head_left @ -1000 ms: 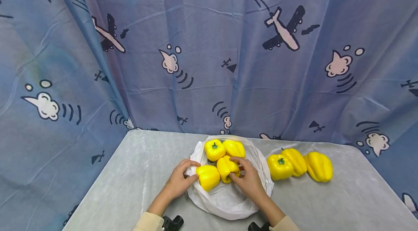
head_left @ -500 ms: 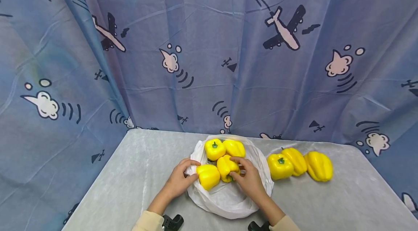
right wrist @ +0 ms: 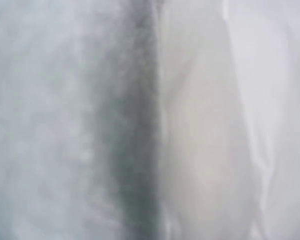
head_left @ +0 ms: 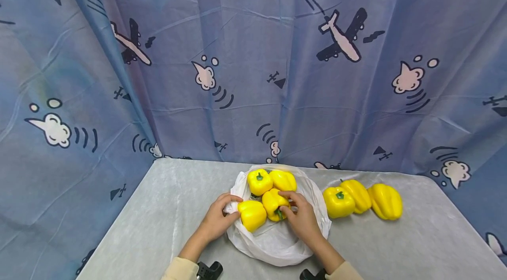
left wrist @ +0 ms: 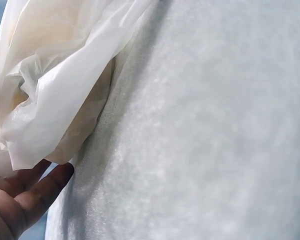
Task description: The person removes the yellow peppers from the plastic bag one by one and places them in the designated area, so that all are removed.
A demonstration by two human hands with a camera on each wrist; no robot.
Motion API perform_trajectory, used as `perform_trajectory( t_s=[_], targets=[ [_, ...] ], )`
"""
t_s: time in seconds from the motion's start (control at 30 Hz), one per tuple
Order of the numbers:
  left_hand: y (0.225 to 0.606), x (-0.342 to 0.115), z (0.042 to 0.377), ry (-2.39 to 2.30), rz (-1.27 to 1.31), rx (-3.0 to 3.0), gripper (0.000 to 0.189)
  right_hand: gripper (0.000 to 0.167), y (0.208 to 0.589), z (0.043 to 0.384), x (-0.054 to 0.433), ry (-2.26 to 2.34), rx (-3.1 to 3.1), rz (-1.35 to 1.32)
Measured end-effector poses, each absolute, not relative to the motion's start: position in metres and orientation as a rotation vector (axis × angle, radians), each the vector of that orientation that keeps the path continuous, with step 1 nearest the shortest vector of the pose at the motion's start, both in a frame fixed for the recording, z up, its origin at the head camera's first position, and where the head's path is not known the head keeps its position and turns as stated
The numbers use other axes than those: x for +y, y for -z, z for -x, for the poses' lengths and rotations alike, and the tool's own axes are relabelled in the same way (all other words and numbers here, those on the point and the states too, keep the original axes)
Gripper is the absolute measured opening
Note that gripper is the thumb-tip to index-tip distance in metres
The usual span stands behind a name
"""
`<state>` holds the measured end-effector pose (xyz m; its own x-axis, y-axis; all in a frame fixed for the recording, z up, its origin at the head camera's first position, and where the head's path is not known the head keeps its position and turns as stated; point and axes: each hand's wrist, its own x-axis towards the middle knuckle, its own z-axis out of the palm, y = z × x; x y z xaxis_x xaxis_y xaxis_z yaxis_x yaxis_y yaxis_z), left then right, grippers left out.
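A white plastic bag (head_left: 273, 245) lies on the table with its mouth spread wide and its rim folded out. Inside are several yellow bell peppers, two at the back and two nearer. My left hand (head_left: 215, 218) holds the bag's left rim, index finger and thumb reaching to the near-left bell pepper (head_left: 252, 215). In the left wrist view, other fingers (left wrist: 45, 192) lie outside, under the bag's folds. My right hand (head_left: 303, 218) grips the near-right bell pepper (head_left: 273, 203), fingers on its top and thumb by its green stem. The right wrist view shows blurred bag and table, no hand.
Just right of the bag, three more yellow bell peppers lie in a row, the bell pepper (head_left: 385, 201) at the end on its side. A grey cloth covers the table (head_left: 158, 209). Behind it hangs a blue patterned curtain (head_left: 237, 130).
The bell pepper under my right hand has turned slightly, so its green stem now shows at the near side by the thumb. My left hand stays in place.
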<state>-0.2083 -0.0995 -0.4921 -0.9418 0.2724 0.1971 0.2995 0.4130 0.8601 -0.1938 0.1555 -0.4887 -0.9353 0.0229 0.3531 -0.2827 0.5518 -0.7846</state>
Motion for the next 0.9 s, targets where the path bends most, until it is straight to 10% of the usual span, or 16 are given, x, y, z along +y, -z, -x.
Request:
perform_trajectory(
  t_s=[0.9],
  targets=[
    [0.492,-0.099,0.208,1.627,0.528,-2.602,0.027,0.035,0.466,0.185,0.164,-1.441,-2.431,-0.188]
  ],
)
